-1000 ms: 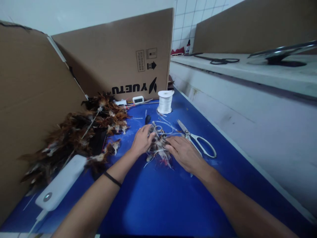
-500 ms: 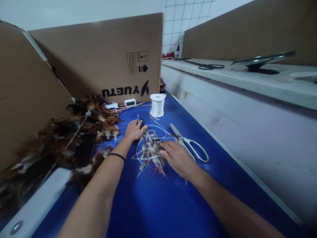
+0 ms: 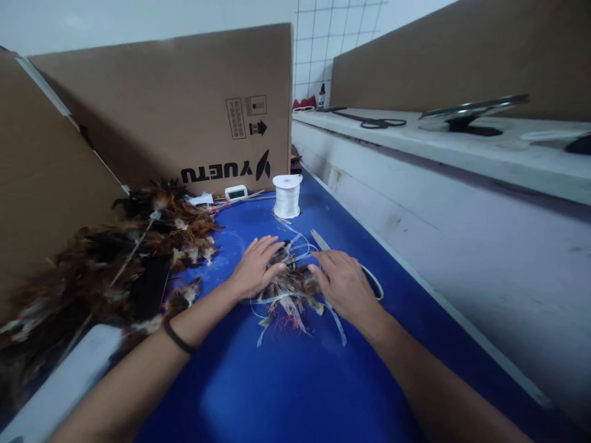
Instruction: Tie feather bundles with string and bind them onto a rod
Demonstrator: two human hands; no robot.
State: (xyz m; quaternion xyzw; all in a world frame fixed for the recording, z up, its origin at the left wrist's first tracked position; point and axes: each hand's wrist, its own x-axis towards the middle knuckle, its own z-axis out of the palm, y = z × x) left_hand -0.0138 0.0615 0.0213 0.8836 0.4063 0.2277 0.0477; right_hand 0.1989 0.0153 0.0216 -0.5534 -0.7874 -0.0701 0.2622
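A loose heap of feather scraps, ribbon bits and red threads (image 3: 290, 304) lies on the blue tabletop (image 3: 295, 381). My left hand (image 3: 258, 267) is at the heap's left side, fingers stretched out and pointing forward. Against its right side is my right hand (image 3: 344, 283), fingers extended and thumb apart. Neither hand grasps anything I can see. Metal scissors (image 3: 319, 240) lie under and beyond my right hand, which hides much of them. Thin white ribbon (image 3: 300, 237) trails behind the heap near a white ribbon spool (image 3: 287, 197) standing upright.
Brown feathers (image 3: 92, 258) are piled on the left, by a white bar-shaped object (image 3: 69, 375). A cardboard box (image 3: 161, 111) walls off the back. Behind the feathers sits a small white digital display (image 3: 236, 193). Along the right, a ledge (image 3: 415, 141) carries black scissors (image 3: 381, 123).
My left hand has come nearer and right, beside the scraps. The heap is gathered more tightly between both hands. My right hand now covers more of the scissors. The view has shifted slightly.
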